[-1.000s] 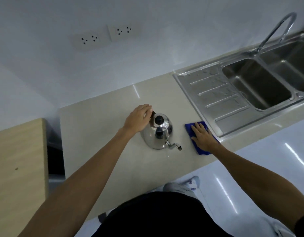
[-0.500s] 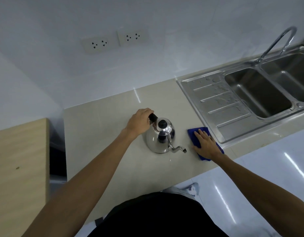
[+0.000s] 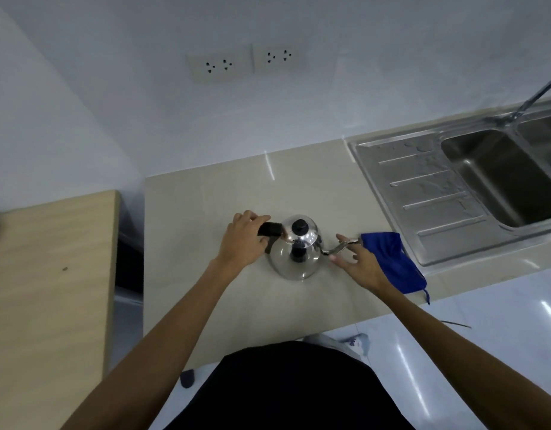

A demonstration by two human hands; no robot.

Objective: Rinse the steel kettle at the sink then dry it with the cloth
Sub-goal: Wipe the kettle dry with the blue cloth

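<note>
Two hands: left grip [image 3: 241,240] clenched around kettle [image 3: 295,249] handle, right grip [image 3: 359,263] released.

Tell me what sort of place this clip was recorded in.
Most likely a home kitchen: a steel double sink with a tap set in a counter, wall sockets above, and a kettle on the counter.
</note>
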